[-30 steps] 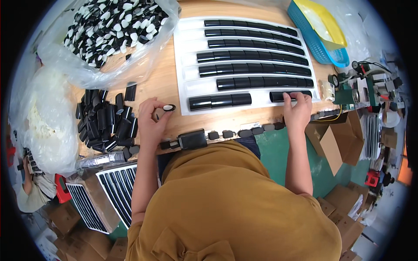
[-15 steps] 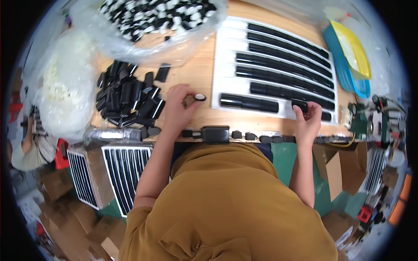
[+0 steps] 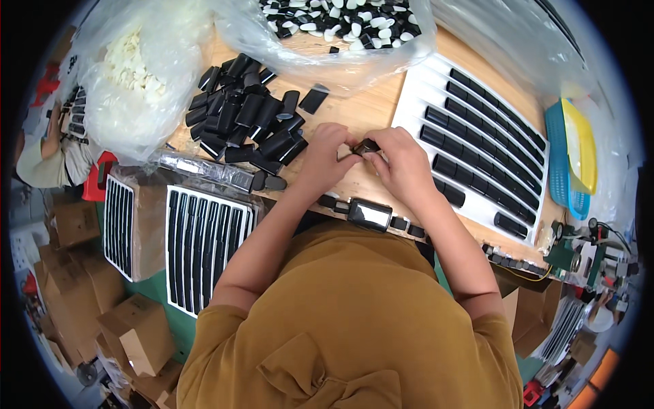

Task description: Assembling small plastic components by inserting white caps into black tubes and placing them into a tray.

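Observation:
My two hands meet over the wooden table, left of the white tray (image 3: 409, 102). The fingers of my right hand (image 3: 402, 163) are closed on a small black piece (image 3: 366, 146) with a shiny curved surface. My left hand (image 3: 323, 160) is pinched close against it; what it holds, if anything, is mostly hidden by the fingers. Rows of black cylindrical pieces (image 3: 470, 153) lie in the tray, and its nearest row has a gap. Left of my hands is a heap of loose black pieces (image 3: 248, 112), with a flat black piece (image 3: 314, 99) beside it.
A large clear bag (image 3: 306, 61) of black and white parts lies at the back; a bag of cream parts (image 3: 133, 65) is at left. A blue basket (image 3: 557, 157) and yellow tray (image 3: 580, 150) stand at right. Black blocks (image 3: 370, 213) line the front edge. Filled trays (image 3: 204, 245) and cartons (image 3: 136, 334) sit below.
My right hand has left the tray and come across to my left hand, bringing a black piece. The white-topped piece in my left fingers is now hidden. The whole view has shifted and turned.

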Available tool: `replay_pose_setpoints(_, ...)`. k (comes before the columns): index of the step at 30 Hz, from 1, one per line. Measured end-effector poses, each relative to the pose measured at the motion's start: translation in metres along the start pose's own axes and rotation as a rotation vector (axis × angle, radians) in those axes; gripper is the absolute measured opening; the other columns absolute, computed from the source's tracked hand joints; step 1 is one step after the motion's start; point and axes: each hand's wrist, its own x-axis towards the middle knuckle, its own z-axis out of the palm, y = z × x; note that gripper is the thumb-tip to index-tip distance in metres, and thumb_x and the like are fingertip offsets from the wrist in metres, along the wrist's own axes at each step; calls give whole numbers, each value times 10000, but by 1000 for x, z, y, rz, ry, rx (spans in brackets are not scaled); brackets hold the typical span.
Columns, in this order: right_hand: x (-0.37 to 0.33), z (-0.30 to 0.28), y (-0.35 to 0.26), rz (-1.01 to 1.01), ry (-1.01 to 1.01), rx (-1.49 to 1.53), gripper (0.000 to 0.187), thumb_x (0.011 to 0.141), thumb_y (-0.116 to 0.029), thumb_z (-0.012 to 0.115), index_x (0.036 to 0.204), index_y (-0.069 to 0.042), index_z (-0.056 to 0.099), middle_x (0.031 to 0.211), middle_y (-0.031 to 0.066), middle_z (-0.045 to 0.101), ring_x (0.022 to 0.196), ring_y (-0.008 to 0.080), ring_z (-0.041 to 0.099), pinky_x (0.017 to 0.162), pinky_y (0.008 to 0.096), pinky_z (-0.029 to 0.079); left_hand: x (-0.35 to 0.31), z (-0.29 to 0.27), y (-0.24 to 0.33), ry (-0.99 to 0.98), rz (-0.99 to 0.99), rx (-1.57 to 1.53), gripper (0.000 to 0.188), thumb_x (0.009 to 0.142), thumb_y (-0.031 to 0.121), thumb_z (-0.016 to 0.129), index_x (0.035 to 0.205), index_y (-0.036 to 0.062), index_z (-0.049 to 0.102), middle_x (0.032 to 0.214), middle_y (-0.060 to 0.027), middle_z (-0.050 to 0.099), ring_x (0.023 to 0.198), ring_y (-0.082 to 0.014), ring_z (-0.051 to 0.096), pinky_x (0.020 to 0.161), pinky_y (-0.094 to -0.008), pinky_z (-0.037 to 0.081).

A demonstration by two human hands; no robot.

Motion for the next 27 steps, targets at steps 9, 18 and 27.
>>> replay_pose_setpoints(9, 4, 13, -1, -43, -12, -36, 284, 780, -43, 734, 1051, -77, 655, 935, 103, 654, 911, 326, 629, 741, 430, 531, 1, 0, -2, 30, 1, 31, 285, 680, 70, 789, 919, 47, 636, 964, -113, 612, 1038, -355, 546, 918, -440, 438)
replay_pose_setpoints(18, 0, 18, 4, -46, 25, -48, 303, 771, -18, 727, 1063, -66, 663, 932, 121, 649, 886, 344, 639, 739, 426, 538, 49, -36, 17, 21, -360, -296, 208, 841, -32, 641, 1042, 6, 672, 1007, -50, 694, 917, -145, 646, 812, -287, 512)
replay_pose_setpoints(27, 3, 22, 3, 34, 10, -192, 238, 763, -94, 727, 990, -74, 659, 875, 116, 631, 817, 336, 661, 681, 430, 547, 204, -28, -60, 41, -91, 648, 198, 830, 90, 676, 1016, 35, 717, 935, -180, 715, 888, -336, 686, 813, -393, 540)
